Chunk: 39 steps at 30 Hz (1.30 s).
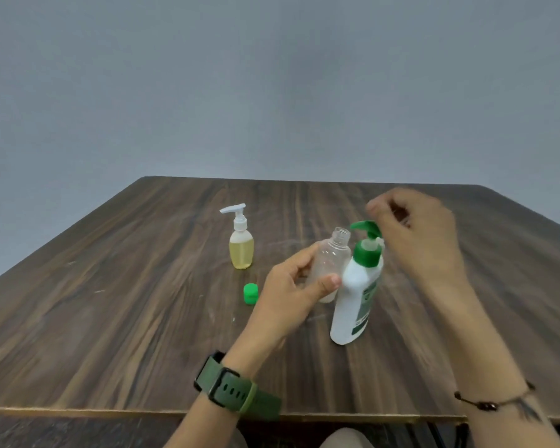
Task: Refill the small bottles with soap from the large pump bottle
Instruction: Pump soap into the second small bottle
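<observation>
My left hand (293,294) grips a small clear bottle (332,258) with its cap off, tilted so its open neck sits just under the green pump nozzle. The large white pump bottle (356,295) with a green pump head (366,244) stands on the table right beside it. Above and slightly behind the pump head hovers my right hand (417,236), fingers loosely curled, holding nothing; it is blurred. A loose green cap (250,293) lies on the table left of my left hand. A second small bottle (241,245) with a white pump and yellow liquid stands further back left.
Everything rests on a dark wood-grain table (126,302) whose front edge runs close to my body. A plain grey wall rises behind it. I wear a green watch on the left wrist and a thin bracelet on the right.
</observation>
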### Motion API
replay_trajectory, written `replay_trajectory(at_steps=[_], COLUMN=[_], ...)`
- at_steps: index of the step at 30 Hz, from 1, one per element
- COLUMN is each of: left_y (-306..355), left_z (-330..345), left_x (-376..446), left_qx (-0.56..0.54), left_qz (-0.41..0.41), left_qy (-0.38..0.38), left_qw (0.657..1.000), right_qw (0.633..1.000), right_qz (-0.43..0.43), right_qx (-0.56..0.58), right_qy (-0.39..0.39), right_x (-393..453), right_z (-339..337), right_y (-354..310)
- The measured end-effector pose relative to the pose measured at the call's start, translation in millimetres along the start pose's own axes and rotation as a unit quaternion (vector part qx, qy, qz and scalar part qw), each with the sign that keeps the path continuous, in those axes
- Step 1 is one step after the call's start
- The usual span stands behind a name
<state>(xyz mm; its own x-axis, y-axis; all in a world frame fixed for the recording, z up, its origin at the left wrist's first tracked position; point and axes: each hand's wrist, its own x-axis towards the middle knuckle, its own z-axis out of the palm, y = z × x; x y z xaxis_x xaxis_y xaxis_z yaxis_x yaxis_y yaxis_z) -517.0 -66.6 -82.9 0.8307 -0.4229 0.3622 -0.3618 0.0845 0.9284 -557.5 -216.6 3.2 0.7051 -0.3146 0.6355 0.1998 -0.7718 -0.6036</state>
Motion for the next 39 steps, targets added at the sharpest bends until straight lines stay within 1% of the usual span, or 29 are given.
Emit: replay_trajectory(at_steps=[3, 7, 12, 17, 20, 22, 27, 30, 32, 36, 39], left_y=[0.4, -0.2, 3.7, 5.6, 8.9, 9.7, 2.4, -0.2, -1.8, -1.2, 0.0], left_z=[0.3, 0.5, 2.1, 1.5, -0.8, 0.3, 3.1, 4.6, 3.7, 5.2, 5.3], left_x=[4.1, 6.1, 8.8, 5.9, 5.0, 5.9, 4.1, 3.1, 4.0, 5.5, 6.0], left_qx=[0.024, 0.045, 0.069, 0.069, 0.045, 0.002, -0.061, -0.106, -0.114, -0.144, -0.153], left_qz=[0.009, 0.008, 0.014, 0.03, 0.03, 0.021, 0.018, 0.025, 0.029, 0.033, 0.037], left_qy=[0.006, 0.008, 0.033, 0.072, 0.081, 0.097, 0.128, 0.135, 0.135, 0.135, 0.136], left_qw=[1.0, 0.999, 0.997, 0.995, 0.995, 0.995, 0.99, 0.985, 0.984, 0.98, 0.978], right_qw=[0.994, 0.981, 0.974, 0.965, 0.956, 0.949, 0.946, 0.942, 0.942, 0.943, 0.942], right_qz=[0.054, 0.076, 0.067, 0.105, 0.131, 0.145, 0.155, 0.156, 0.152, 0.142, 0.138], right_qx=[0.084, 0.175, 0.199, 0.222, 0.245, 0.254, 0.265, 0.276, 0.282, 0.28, 0.288], right_qy=[-0.034, -0.036, -0.079, -0.089, -0.099, -0.115, -0.103, -0.107, -0.098, -0.112, -0.103], right_x=[-0.9, -1.0, -4.8, -12.3, -11.2, -6.3, -9.4, -5.8, -5.5, -3.4, -1.9], right_z=[9.6, 14.3, 21.9, 28.6, 25.3, 19.8, 25.7, 27.5, 28.9, 26.5, 25.5], right_y=[14.1, 17.3, 16.5, 20.3, 18.1, 16.4, 20.6, 20.6, 21.8, 24.6, 24.6])
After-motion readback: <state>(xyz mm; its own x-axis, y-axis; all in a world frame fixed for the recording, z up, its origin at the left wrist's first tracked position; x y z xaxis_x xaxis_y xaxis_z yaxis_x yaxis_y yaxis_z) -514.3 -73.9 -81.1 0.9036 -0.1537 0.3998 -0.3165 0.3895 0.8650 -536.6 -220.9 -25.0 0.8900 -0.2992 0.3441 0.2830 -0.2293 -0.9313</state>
